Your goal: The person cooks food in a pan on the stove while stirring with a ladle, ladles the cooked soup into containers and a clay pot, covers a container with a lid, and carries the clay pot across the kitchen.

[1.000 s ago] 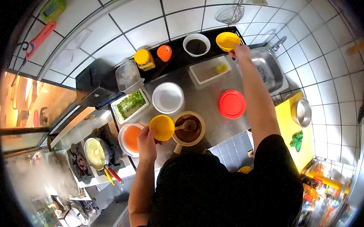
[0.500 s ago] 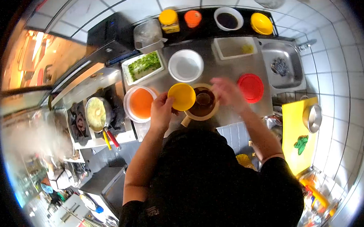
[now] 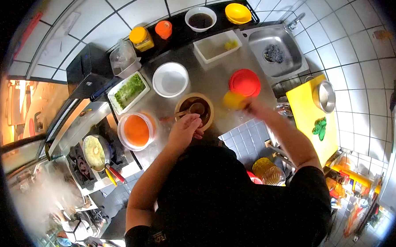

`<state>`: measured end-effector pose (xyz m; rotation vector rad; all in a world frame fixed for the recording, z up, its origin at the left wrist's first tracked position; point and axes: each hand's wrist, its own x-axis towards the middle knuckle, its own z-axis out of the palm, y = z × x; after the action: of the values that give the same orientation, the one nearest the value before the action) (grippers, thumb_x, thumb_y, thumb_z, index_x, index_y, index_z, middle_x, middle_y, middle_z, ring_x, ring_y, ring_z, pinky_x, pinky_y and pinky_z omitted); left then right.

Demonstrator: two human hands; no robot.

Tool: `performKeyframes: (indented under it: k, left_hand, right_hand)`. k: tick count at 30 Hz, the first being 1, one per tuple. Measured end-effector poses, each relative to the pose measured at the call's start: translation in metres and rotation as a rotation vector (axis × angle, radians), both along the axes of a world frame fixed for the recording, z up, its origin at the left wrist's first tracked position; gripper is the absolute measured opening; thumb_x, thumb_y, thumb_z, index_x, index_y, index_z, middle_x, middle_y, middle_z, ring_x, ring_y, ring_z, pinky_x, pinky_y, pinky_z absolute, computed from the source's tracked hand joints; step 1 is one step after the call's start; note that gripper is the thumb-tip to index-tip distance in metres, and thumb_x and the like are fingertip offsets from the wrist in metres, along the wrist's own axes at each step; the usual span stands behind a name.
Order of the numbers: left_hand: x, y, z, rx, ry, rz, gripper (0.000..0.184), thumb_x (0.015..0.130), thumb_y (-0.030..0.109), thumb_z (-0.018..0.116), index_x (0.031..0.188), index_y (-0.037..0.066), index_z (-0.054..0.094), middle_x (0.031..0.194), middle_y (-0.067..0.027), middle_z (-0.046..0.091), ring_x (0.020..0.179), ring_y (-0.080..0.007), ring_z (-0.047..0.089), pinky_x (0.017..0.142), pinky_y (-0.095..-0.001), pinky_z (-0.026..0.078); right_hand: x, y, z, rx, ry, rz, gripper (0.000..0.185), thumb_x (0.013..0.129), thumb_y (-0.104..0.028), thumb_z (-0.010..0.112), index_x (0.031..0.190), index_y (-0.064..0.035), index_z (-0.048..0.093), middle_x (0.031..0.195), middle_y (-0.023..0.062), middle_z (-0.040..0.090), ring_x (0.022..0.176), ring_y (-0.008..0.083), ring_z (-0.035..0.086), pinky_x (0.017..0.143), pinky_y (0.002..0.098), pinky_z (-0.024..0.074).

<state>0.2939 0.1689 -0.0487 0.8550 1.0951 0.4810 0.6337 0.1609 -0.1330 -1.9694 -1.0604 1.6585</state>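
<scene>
My left hand (image 3: 185,130) is at the near-left rim of a round pot (image 3: 209,120) of dark brown contents. Its fingers are curled together beside a brown ladle (image 3: 197,109) resting in the pot; whether they grip anything is not visible. To the right, my right hand (image 3: 254,107), blurred by motion, is closed on a small yellow bowl (image 3: 234,100), just below a red round lid (image 3: 245,82). A white bowl (image 3: 170,80) stands behind the pot. Left of my left hand is a tub of orange liquid (image 3: 136,129).
Behind are a tray of chopped greens (image 3: 128,92), a white tray (image 3: 204,54), a bowl of dark liquid (image 3: 200,20), another yellow bowl (image 3: 238,14) and a sink (image 3: 277,73). A pan (image 3: 95,152) is on the left stove; a yellow board (image 3: 298,99) lies right.
The yellow bowl has passed from my left hand to my right, which has come back from the rear shelf where another yellow bowl was left. My left hand is now beside the ladle.
</scene>
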Motion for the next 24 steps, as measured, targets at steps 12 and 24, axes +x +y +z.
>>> performKeyframes:
  k: [12, 24]
  left_hand:
    - [-0.121, -0.052, 0.022, 0.176, 0.066, 0.338, 0.03, 0.1, 0.012, 0.058, 0.125, -0.003, 0.057, 0.099, -0.0072, 0.065, 0.079, -0.0143, 0.065, 0.071, -0.0271, 0.055]
    - [-0.341, -0.146, 0.002, 0.782, 1.742, 0.516, 0.048, 0.085, 0.027, 0.07, 0.123, 0.001, 0.058, 0.105, -0.0259, 0.059, 0.095, -0.0406, 0.062, 0.079, -0.049, 0.053]
  right_hand:
    - [-0.026, -0.034, -0.087, 0.031, 0.041, -0.606, 0.042, 0.086, -0.01, 0.064, 0.126, -0.0121, 0.051, 0.09, 0.0105, 0.063, 0.061, 0.0215, 0.062, 0.05, 0.0304, 0.0529]
    - [-0.07, -0.056, -0.114, 0.605, -0.955, -0.042, 0.059, 0.087, -0.027, 0.068, 0.138, -0.0027, 0.051, 0.122, 0.0253, 0.062, 0.106, 0.0398, 0.062, 0.091, 0.0469, 0.0494]
